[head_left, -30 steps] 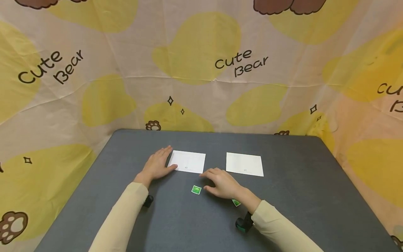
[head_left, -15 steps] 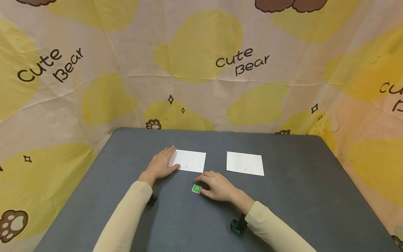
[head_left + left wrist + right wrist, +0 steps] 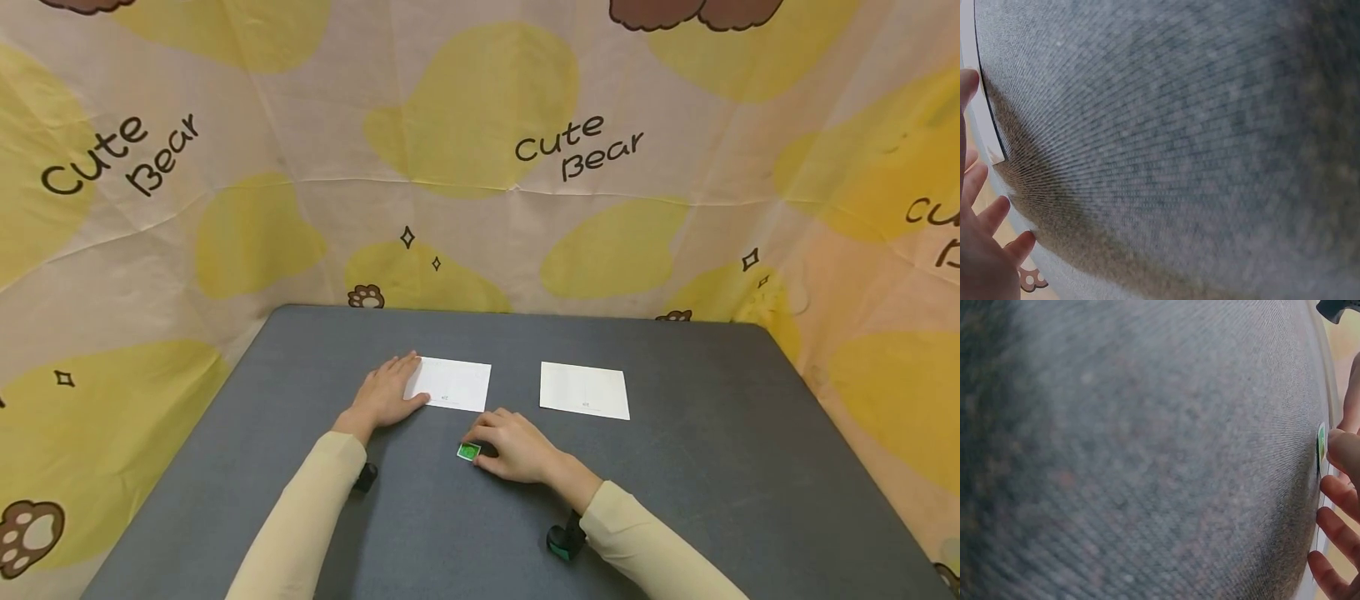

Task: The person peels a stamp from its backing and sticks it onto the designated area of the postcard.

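On the grey table, a small green stamp with a white border (image 3: 468, 451) lies between the thumb and index finger of my right hand (image 3: 517, 447), which pinch it at its edges. From the right wrist view, the stamp (image 3: 1321, 447) shows edge-on beside the thumb, the other fingers spread over the table. My left hand (image 3: 384, 395) rests with extended fingers along the left side of a white rectangular sheet (image 3: 453, 384), thumb on its near edge. Small print marks that sheet near its lower edge.
A second white sheet (image 3: 585, 391) of similar size lies to the right of the first. Both wrists carry dark camera mounts, the right one (image 3: 564, 540) low over the table (image 3: 450, 533). A patterned cloth (image 3: 465, 108) hangs behind the table.
My right hand has moved left to the stamp, and its thumb and index finger have closed on it. Another green stamp, seen earlier by the right wrist, is now hidden. The left hand shifted slightly right.
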`<move>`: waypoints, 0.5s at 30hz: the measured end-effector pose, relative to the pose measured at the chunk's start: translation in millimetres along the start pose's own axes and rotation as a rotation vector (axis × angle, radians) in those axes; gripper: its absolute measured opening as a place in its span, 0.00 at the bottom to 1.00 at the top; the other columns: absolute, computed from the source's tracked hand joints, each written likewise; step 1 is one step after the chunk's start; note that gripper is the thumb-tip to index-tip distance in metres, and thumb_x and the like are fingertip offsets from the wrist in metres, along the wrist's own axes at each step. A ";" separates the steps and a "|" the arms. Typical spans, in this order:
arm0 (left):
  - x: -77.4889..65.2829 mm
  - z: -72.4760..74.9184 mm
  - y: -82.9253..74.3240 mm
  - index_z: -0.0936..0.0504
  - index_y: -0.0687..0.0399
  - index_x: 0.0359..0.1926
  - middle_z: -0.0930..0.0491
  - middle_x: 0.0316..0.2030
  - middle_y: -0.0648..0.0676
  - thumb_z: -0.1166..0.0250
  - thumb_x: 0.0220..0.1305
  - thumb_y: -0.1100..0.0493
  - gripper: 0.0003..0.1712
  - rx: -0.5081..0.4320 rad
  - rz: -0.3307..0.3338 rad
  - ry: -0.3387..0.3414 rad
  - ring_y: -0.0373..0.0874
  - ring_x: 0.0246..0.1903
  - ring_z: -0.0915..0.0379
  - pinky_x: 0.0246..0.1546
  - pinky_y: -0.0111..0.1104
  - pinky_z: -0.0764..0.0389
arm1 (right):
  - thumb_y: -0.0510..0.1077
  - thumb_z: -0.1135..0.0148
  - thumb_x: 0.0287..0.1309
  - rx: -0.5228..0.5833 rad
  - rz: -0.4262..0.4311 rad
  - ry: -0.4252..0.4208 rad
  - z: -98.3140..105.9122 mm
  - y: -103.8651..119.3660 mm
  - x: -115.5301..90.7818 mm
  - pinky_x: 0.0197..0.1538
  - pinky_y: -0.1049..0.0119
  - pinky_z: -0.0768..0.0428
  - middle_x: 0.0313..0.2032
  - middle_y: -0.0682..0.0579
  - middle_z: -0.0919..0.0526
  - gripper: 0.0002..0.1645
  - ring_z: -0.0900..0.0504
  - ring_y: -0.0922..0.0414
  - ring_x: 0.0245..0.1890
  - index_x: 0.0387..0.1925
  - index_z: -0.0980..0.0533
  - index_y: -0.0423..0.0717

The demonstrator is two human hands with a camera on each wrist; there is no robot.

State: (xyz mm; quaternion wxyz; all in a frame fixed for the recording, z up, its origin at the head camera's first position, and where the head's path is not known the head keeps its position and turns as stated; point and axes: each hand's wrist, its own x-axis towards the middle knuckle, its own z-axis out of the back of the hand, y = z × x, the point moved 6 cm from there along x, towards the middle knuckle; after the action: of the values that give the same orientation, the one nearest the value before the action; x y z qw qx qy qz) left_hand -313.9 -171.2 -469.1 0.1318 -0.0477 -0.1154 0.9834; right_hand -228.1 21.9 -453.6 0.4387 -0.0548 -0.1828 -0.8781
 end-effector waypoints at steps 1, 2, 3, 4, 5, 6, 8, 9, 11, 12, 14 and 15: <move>0.3 -0.5 0.1 0.44 0.55 0.69 0.48 0.70 0.56 0.44 0.60 0.39 0.42 0.003 0.000 -0.001 0.58 0.67 0.52 0.62 0.56 0.46 | 0.48 0.37 0.53 0.001 -0.003 0.006 -0.5 -0.3 0.0 0.42 0.63 0.26 0.42 0.61 0.22 0.15 0.25 0.60 0.42 0.45 0.20 0.57; 0.4 -1.0 0.2 0.44 0.55 0.69 0.48 0.70 0.56 0.44 0.60 0.39 0.42 0.007 0.001 0.001 0.59 0.67 0.52 0.62 0.56 0.47 | 0.49 0.37 0.53 0.001 -0.006 0.012 -1.2 -0.7 -0.1 0.42 0.64 0.26 0.42 0.61 0.22 0.15 0.26 0.60 0.42 0.45 0.20 0.57; 0.6 -1.4 0.3 0.44 0.55 0.69 0.47 0.70 0.55 0.44 0.60 0.39 0.42 0.013 0.002 0.002 0.58 0.67 0.52 0.62 0.56 0.47 | 0.49 0.37 0.53 0.002 -0.008 0.018 -1.7 -1.2 -0.1 0.42 0.64 0.26 0.42 0.61 0.22 0.15 0.26 0.61 0.42 0.45 0.20 0.58; 0.8 -1.8 0.4 0.44 0.55 0.69 0.47 0.70 0.55 0.44 0.60 0.39 0.42 0.017 0.004 0.004 0.58 0.67 0.52 0.62 0.56 0.47 | 0.49 0.37 0.53 0.003 -0.011 0.024 -2.2 -1.5 -0.1 0.42 0.64 0.27 0.42 0.62 0.22 0.15 0.26 0.61 0.42 0.45 0.20 0.58; 0.9 -2.1 0.3 0.43 0.55 0.69 0.47 0.70 0.55 0.44 0.60 0.39 0.42 0.021 0.006 0.006 0.58 0.67 0.52 0.62 0.56 0.47 | 0.49 0.37 0.54 0.003 -0.011 0.028 -2.6 -1.8 -0.2 0.42 0.64 0.27 0.43 0.62 0.22 0.14 0.26 0.61 0.42 0.45 0.20 0.59; 0.8 -2.3 0.2 0.43 0.55 0.69 0.46 0.69 0.56 0.44 0.60 0.39 0.42 0.023 0.007 0.006 0.59 0.67 0.51 0.62 0.56 0.47 | 0.50 0.37 0.54 0.001 -0.010 0.031 -3.0 -2.0 -0.3 0.42 0.65 0.27 0.43 0.62 0.22 0.14 0.27 0.61 0.42 0.44 0.20 0.59; 0.8 -2.5 0.0 0.42 0.55 0.68 0.46 0.69 0.56 0.45 0.60 0.38 0.41 0.032 0.010 0.009 0.58 0.67 0.51 0.63 0.55 0.47 | 0.50 0.38 0.54 -0.007 -0.005 0.034 -3.6 -2.5 -0.4 0.42 0.65 0.28 0.43 0.62 0.23 0.14 0.27 0.61 0.42 0.44 0.20 0.59; 0.9 -2.5 -0.2 0.41 0.55 0.68 0.45 0.69 0.56 0.45 0.60 0.38 0.41 0.036 0.011 0.009 0.58 0.67 0.51 0.63 0.55 0.47 | 0.50 0.38 0.54 -0.011 -0.002 0.036 -3.8 -2.6 -0.5 0.42 0.65 0.28 0.43 0.62 0.23 0.14 0.27 0.61 0.42 0.44 0.20 0.59; 0.9 -2.0 -0.6 0.41 0.55 0.68 0.45 0.69 0.56 0.45 0.60 0.38 0.41 0.045 0.013 0.011 0.58 0.67 0.51 0.63 0.55 0.47 | 0.50 0.37 0.54 -0.019 0.002 0.039 -3.8 -3.0 -0.3 0.42 0.65 0.28 0.43 0.61 0.23 0.14 0.27 0.61 0.42 0.44 0.20 0.59; 1.2 -1.8 -0.7 0.41 0.55 0.68 0.45 0.69 0.55 0.45 0.60 0.38 0.41 0.049 0.014 0.013 0.58 0.67 0.51 0.63 0.55 0.46 | 0.50 0.37 0.54 -0.023 0.005 0.041 -3.7 -3.1 -0.2 0.42 0.65 0.28 0.43 0.61 0.23 0.14 0.27 0.61 0.42 0.44 0.20 0.59; 1.6 -1.4 -0.9 0.41 0.55 0.68 0.45 0.69 0.55 0.45 0.60 0.38 0.41 0.055 0.016 0.018 0.58 0.67 0.51 0.63 0.55 0.46 | 0.50 0.37 0.53 -0.025 0.007 0.047 -3.6 -3.2 -0.2 0.43 0.65 0.28 0.44 0.61 0.23 0.15 0.27 0.61 0.42 0.45 0.20 0.59; 1.8 -1.3 -1.1 0.41 0.55 0.68 0.45 0.69 0.55 0.45 0.60 0.37 0.41 0.056 0.016 0.021 0.58 0.67 0.51 0.63 0.55 0.46 | 0.50 0.37 0.53 -0.025 0.007 0.050 -3.6 -3.3 -0.3 0.43 0.65 0.28 0.44 0.61 0.23 0.15 0.27 0.61 0.43 0.45 0.20 0.59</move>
State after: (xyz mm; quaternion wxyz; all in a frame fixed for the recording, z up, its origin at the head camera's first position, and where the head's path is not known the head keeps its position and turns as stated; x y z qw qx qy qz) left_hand -315.2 -169.4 -470.2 0.1263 -0.0553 -0.0862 0.9867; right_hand -230.4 22.6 -457.9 0.4454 -0.0387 -0.1607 -0.8800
